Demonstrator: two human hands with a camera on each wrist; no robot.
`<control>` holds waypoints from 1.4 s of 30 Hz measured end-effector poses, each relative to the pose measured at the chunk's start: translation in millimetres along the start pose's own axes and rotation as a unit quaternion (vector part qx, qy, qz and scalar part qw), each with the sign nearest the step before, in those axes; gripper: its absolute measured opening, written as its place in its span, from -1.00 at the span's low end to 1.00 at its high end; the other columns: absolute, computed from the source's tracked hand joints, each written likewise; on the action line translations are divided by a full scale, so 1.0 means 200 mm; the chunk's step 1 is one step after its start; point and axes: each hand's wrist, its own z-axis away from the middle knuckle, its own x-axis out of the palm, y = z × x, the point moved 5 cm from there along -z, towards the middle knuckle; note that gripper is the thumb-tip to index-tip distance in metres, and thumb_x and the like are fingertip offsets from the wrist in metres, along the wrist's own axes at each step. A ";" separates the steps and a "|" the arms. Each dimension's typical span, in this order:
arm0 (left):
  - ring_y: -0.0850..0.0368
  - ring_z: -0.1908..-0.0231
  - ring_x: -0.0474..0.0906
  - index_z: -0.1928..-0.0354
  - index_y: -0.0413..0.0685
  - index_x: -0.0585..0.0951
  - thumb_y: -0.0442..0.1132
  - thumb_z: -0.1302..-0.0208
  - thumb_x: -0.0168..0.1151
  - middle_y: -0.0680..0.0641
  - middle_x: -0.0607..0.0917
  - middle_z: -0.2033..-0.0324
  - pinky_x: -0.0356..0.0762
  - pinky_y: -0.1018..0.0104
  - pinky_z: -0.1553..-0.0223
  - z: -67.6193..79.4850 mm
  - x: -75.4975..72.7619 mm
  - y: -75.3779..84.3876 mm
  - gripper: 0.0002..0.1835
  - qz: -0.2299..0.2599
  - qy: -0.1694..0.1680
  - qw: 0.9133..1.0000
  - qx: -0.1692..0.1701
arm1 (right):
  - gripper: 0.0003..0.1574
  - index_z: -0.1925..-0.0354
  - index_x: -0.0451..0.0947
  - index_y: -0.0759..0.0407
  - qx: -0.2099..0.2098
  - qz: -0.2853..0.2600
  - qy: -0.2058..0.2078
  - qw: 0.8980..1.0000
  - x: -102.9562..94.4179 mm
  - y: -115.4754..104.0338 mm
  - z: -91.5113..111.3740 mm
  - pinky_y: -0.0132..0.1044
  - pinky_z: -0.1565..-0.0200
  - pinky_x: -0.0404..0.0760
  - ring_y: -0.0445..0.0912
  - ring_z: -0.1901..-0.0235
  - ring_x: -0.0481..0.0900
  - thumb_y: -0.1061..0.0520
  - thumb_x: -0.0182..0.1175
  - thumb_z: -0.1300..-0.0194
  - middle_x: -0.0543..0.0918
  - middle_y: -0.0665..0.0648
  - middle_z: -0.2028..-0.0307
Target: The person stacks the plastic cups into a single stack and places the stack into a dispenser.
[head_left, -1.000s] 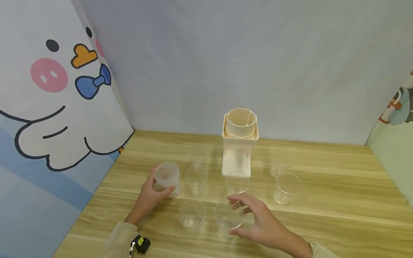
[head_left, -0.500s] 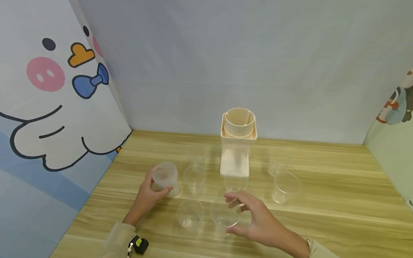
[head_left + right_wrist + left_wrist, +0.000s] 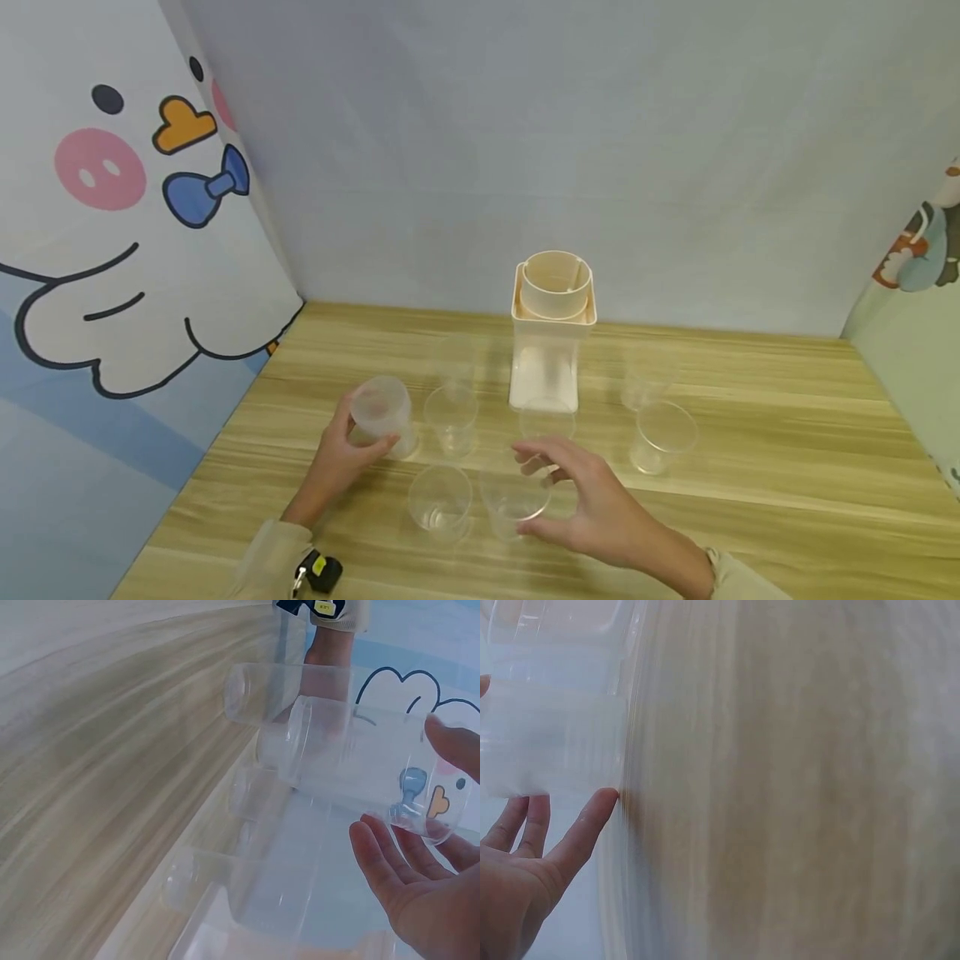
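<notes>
Nearest, bottom left: black device (image 3: 324,573) by the left sleeve (image 3: 270,554). Then right hand (image 3: 596,508), its grip grasping a clear cup (image 3: 512,504), thumb on the near side, fingers curved round the far side. Cup is directly left of the right palm, mouth up, long axis about upright; can't tell if its base touches the tabletop (image 3: 787,433). Front cup (image 3: 440,502) stands just left of it.

Slightly farther: left hand (image 3: 341,454), its grip clasping a frosted stack (image 3: 382,410) right of the palm, also about upright. Key relation, my judgement: the stack lies left of and beyond the cup, front cup off the near side of that line; right hand nearer the body, neither grip free.

Behind: left mid cup (image 3: 452,417), center cup (image 3: 547,425), right cup (image 3: 664,437). Farther, two faint back cups (image 3: 647,383). Farthest, cream stand (image 3: 553,296) near the wall (image 3: 570,125).
</notes>
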 end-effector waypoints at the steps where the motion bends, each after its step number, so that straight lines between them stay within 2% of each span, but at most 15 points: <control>1: -0.31 -0.15 0.30 -0.34 -0.14 0.19 -0.40 -0.07 0.38 -0.35 0.32 -0.15 0.51 0.04 0.12 0.00 0.00 0.00 -0.19 0.001 -0.001 1.000 -0.001 | -0.12 -0.17 0.41 0.03 -0.005 0.000 0.000 1.000 0.00 -0.01 -0.01 -0.19 0.20 0.60 -0.04 0.10 0.56 0.19 0.54 0.15 0.54 -0.04 0.00; 6: -0.33 -0.15 0.30 -0.33 -0.16 0.19 -0.40 -0.08 0.37 -0.37 0.32 -0.14 0.51 0.04 0.12 0.01 0.00 0.02 -0.21 -0.001 -0.001 1.000 -0.003 | -0.15 -0.16 0.41 0.09 -0.016 0.003 0.000 1.000 -0.01 -0.02 -0.05 -0.18 0.21 0.61 -0.02 0.11 0.57 0.16 0.53 0.12 0.56 0.03 0.01; 11: -0.34 -0.15 0.29 -0.32 -0.17 0.19 -0.40 -0.07 0.38 -0.36 0.32 -0.13 0.51 -0.01 0.10 0.00 0.00 0.01 -0.21 -0.005 -0.001 1.000 -0.005 | -0.16 -0.17 0.42 0.11 -0.011 0.004 -0.008 1.000 -0.02 -0.03 -0.08 -0.19 0.19 0.61 -0.01 0.11 0.57 0.13 0.53 0.10 0.57 0.04 0.00; 16: -0.32 -0.15 0.29 -0.35 -0.12 0.18 -0.39 -0.05 0.40 -0.34 0.33 -0.14 0.51 -0.06 0.10 -0.01 0.01 -0.06 -0.17 0.002 0.002 1.000 0.003 | -0.16 -0.16 0.41 0.13 -0.023 0.006 -0.008 1.000 -0.01 -0.04 -0.12 -0.19 0.19 0.61 -0.05 0.11 0.57 0.15 0.53 0.10 0.57 0.06 0.00; 21: -0.20 -0.13 0.32 -0.35 -0.03 0.20 -0.34 -0.05 0.42 -0.25 0.37 -0.13 0.52 0.03 0.13 -0.04 0.01 -0.17 -0.16 -0.001 0.010 1.000 0.012 | -0.18 -0.15 0.43 0.11 -0.023 0.002 -0.005 1.000 -0.01 -0.04 -0.14 -0.19 0.19 0.61 -0.06 0.11 0.56 0.14 0.53 0.10 0.57 0.03 0.03; 23: -0.17 -0.12 0.33 -0.34 -0.01 0.21 -0.33 -0.05 0.43 -0.23 0.39 -0.11 0.53 0.06 0.14 -0.04 0.01 -0.19 -0.17 -0.002 0.013 1.000 0.016 | -0.19 -0.15 0.43 0.11 -0.023 0.001 -0.005 1.000 -0.01 -0.05 -0.15 -0.19 0.19 0.61 -0.06 0.11 0.56 0.13 0.53 0.10 0.57 0.02 0.05; 29: -0.19 -0.13 0.33 -0.33 0.07 0.22 -0.30 -0.04 0.44 -0.21 0.38 -0.11 0.54 0.08 0.16 -0.04 0.01 -0.19 -0.17 0.002 0.012 1.000 0.014 | -0.20 -0.14 0.44 0.13 -0.036 0.002 -0.003 0.999 -0.03 -0.07 -0.19 -0.25 0.20 0.60 -0.05 0.13 0.56 0.13 0.52 0.09 0.58 0.01 0.09; 31: -0.22 -0.14 0.32 -0.33 0.00 0.22 -0.33 -0.04 0.43 -0.25 0.38 -0.11 0.54 0.03 0.15 -0.02 0.01 -0.14 -0.18 0.002 0.009 1.000 0.012 | -0.20 -0.14 0.44 0.12 -0.035 0.002 -0.003 0.999 -0.03 -0.08 -0.19 -0.24 0.20 0.60 -0.06 0.13 0.56 0.13 0.52 0.09 0.58 0.00 0.09; 33: -0.24 -0.14 0.32 -0.33 -0.04 0.22 -0.36 -0.04 0.42 -0.27 0.38 -0.12 0.53 0.00 0.14 -0.02 0.01 -0.14 -0.18 0.004 0.008 1.000 0.012 | -0.19 -0.15 0.43 0.11 -0.034 0.001 -0.005 0.999 -0.04 -0.08 -0.20 -0.23 0.20 0.60 -0.07 0.12 0.56 0.13 0.52 0.09 0.57 -0.01 0.10; 36: -0.21 -0.13 0.34 -0.33 -0.08 0.22 -0.37 -0.04 0.42 -0.27 0.39 -0.12 0.44 -0.07 0.02 -0.02 0.02 -0.13 -0.19 -0.001 0.008 1.000 0.018 | -0.19 -0.15 0.44 0.11 -0.031 0.001 -0.006 0.999 -0.05 -0.09 -0.22 -0.21 0.19 0.60 -0.07 0.12 0.56 0.12 0.52 0.09 0.57 -0.01 0.09; 38: -0.16 -0.12 0.35 -0.33 -0.02 0.23 -0.35 -0.04 0.43 -0.22 0.40 -0.12 0.40 -0.05 -0.01 -0.03 0.02 -0.17 -0.18 -0.002 0.011 1.000 0.021 | -0.19 -0.15 0.44 0.11 -0.031 0.001 -0.007 0.999 -0.05 -0.09 -0.23 -0.22 0.19 0.60 -0.07 0.12 0.56 0.12 0.52 0.09 0.58 -0.02 0.09; 42: -0.15 -0.12 0.35 -0.33 0.03 0.23 -0.31 -0.04 0.44 -0.20 0.40 -0.11 0.48 0.00 0.08 -0.04 0.01 -0.18 -0.18 -0.004 0.011 1.000 0.023 | -0.19 -0.16 0.44 0.13 -0.032 0.000 -0.008 0.999 -0.04 -0.10 -0.25 -0.19 0.18 0.60 -0.07 0.12 0.57 0.11 0.52 0.09 0.58 -0.01 0.08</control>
